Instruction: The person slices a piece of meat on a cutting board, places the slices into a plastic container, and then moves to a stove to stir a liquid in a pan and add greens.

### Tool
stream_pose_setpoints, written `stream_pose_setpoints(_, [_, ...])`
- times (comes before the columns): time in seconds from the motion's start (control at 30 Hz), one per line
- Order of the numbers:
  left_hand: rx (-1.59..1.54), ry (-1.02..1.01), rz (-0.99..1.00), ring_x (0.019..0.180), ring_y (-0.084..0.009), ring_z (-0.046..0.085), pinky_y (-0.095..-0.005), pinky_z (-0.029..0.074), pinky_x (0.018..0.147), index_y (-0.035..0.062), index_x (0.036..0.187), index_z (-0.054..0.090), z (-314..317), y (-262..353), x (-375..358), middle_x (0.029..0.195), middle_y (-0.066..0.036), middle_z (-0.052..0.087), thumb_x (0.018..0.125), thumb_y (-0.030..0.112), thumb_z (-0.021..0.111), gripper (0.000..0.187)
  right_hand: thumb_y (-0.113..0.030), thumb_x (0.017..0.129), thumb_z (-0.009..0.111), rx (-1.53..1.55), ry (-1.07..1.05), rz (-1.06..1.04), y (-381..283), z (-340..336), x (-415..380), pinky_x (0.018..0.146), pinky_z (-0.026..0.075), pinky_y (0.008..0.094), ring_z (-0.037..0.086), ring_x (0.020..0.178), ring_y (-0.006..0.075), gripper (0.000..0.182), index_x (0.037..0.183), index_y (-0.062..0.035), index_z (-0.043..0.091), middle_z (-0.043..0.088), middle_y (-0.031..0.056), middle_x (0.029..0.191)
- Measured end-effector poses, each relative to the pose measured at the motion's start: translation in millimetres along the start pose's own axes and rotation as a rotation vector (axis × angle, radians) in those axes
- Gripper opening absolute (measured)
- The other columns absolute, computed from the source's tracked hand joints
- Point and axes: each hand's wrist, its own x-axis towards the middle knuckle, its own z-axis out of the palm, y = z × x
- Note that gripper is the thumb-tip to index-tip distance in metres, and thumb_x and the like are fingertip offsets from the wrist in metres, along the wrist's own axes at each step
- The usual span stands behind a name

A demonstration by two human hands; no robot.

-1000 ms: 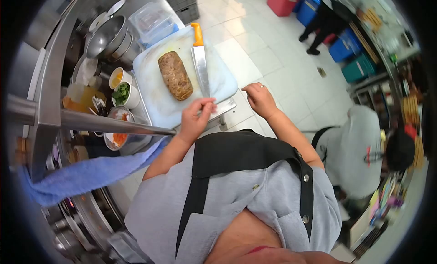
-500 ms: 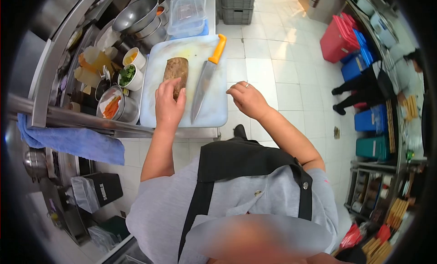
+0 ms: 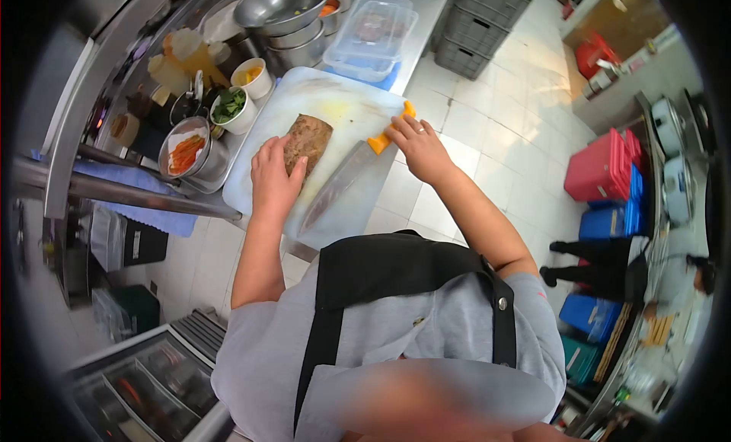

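A brown, rough-surfaced, log-shaped piece of food lies on the white cutting board. My left hand holds its near end, with fingers over the left side and thumb along the right. To the right of it, a large kitchen knife rests flat on the board, its blade pointing toward me. My right hand has its fingers across the knife's orange-yellow handle, at the board's right edge. Part of the handle is hidden under those fingers.
Left of the board stand tubs of green leaves and yellow pieces, plus a bowl of orange strips. Behind it are a metal bowl and a clear plastic container. Grey crates stand beyond. A person is at the right.
My right hand has moved from the air beside the board onto the knife handle. My left hand stays on the brown piece. The view has turned.
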Motion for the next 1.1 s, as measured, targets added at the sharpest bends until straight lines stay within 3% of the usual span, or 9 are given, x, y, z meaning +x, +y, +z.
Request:
stream_pose_setpoints(0.1, [0.012,0.027,-0.055,0.122,-0.0354,0.043,-0.0422,0.035,0.104,0.0074,0.124,0.054,2.6,2.4,-2.5,0.132,-0.015,0.048,0.083,0.018,0.066,0.045,0.003,0.077,0.054,0.048,0.027,-0.103,29.7,11.9,13.7,0.105,0.036,0.0473,0.044,0.126,0.0288,0.051,0.126,-0.0119,0.050,0.048,0.0116,0.134])
stream_pose_setpoints(0.23, [0.038,0.064,-0.181,0.123,-0.0347,0.043,-0.0425,0.035,0.104,0.0067,0.125,0.054,11.8,23.7,-10.9,0.133,-0.015,0.047,0.082,0.019,0.067,0.046,0.002,0.076,0.055,0.169,0.162,-0.023,87.5,15.9,74.1,0.105,0.035,0.0471,0.044,0.128,0.0290,0.046,0.120,-0.0117,0.055,0.049,0.0109,0.135])
stream_pose_setpoints(0.4, [0.080,0.176,-0.328,0.121,-0.0342,0.045,-0.0420,0.037,0.103,0.0058,0.122,0.056,26.3,65.2,-13.2,0.130,-0.016,0.050,0.082,0.018,0.067,0.043,-0.001,0.075,0.055,-0.047,0.354,-0.289,161.0,40.2,146.6,0.100,0.039,0.0428,0.050,0.120,0.0286,0.039,0.113,-0.0107,0.058,0.057,0.0087,0.122])
stream_pose_setpoints(0.47, [0.098,0.219,-0.396,0.120,-0.0346,0.047,-0.0417,0.038,0.102,0.0053,0.121,0.057,34.9,80.2,-18.6,0.129,-0.016,0.051,0.082,0.017,0.067,0.042,-0.005,0.077,0.054,0.035,0.269,-0.435,182.7,39.7,164.9,0.098,0.040,0.0418,0.053,0.113,0.0267,0.031,0.107,-0.0109,0.059,0.059,0.0072,0.112])
stream_pose_setpoints(0.53, [0.126,0.258,-0.452,0.119,-0.0351,0.048,-0.0414,0.038,0.101,0.0054,0.119,0.058,43.2,94.5,-20.1,0.128,-0.016,0.052,0.082,0.016,0.066,0.040,-0.010,0.078,0.054,0.093,0.270,-0.581,191.7,33.8,177.6,0.093,0.042,0.0391,0.056,0.103,0.0237,0.020,0.097,-0.0113,0.059,0.060,0.0044,0.098])
stream_pose_setpoints(0.73, [0.181,0.299,-0.560,0.118,-0.0358,0.049,-0.0411,0.040,0.100,0.0055,0.117,0.059,60.5,134.5,-21.5,0.126,-0.017,0.054,0.084,0.015,0.066,0.035,-0.009,0.079,0.053,0.270,0.276,-0.731,175.4,13.1,215.7,0.092,0.042,0.0394,0.056,0.101,0.0230,0.027,0.104,-0.0128,0.060,0.060,0.0038,0.096])
stream_pose_setpoints(0.83, [0.217,0.298,-0.611,0.117,-0.0361,0.049,-0.0418,0.040,0.099,0.0066,0.119,0.057,63.9,143.0,-22.5,0.125,-0.016,0.054,0.083,0.016,0.066,0.038,-0.008,0.079,0.053,0.240,0.327,-0.728,158.2,12.6,241.9,0.094,0.040,0.0410,0.056,0.106,0.0233,0.036,0.114,-0.0140,0.059,0.059,0.0052,0.107])
stream_pose_setpoints(0.93, [0.266,0.324,-0.648,0.116,-0.0364,0.049,-0.0423,0.040,0.099,0.0067,0.122,0.054,60.7,140.7,-23.5,0.126,-0.016,0.054,0.083,0.016,0.066,0.042,-0.004,0.080,0.052,0.225,0.599,-0.581,140.0,-2.5,257.8,0.097,0.040,0.0441,0.054,0.111,0.0280,0.043,0.122,-0.0137,0.056,0.055,0.0107,0.122])
stream_pose_setpoints(1.1, [0.289,0.317,-0.679,0.117,-0.0374,0.048,-0.0422,0.040,0.100,0.0054,0.126,0.051,56.0,120.9,-13.6,0.127,-0.017,0.053,0.082,0.017,0.066,0.048,0.001,0.079,0.059,0.651,0.561,-0.434,108.6,5.4,278.1,0.092,0.046,0.0430,0.050,0.114,0.0405,0.049,0.126,-0.0110,0.052,0.048,0.0205,0.128])
